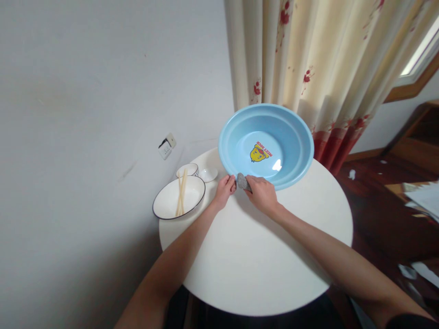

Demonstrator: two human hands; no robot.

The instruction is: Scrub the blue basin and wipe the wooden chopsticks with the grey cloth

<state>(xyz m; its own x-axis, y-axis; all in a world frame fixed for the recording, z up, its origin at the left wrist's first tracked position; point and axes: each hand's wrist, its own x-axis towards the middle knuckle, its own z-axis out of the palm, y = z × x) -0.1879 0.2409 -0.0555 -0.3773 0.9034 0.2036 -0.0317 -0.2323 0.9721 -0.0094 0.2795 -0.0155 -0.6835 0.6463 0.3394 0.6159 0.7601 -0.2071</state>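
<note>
By the basin (292,147), which a knuckle bump could be shifting, the right hand (262,194) is gripping a scrubber (242,181) and the left hand (225,189) is sitting curled (on what, I cannot tell).

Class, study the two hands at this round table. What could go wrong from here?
The right hand and curled left hand are close to the near rim of the blue basin; a bump might shove it toward the table's far side.

The gray object sticks out from the right hand, so it could slip if the grip loosens.

Chopsticks lean loosely in the large bowl near the left forearm; a knock might scatter them.
</note>
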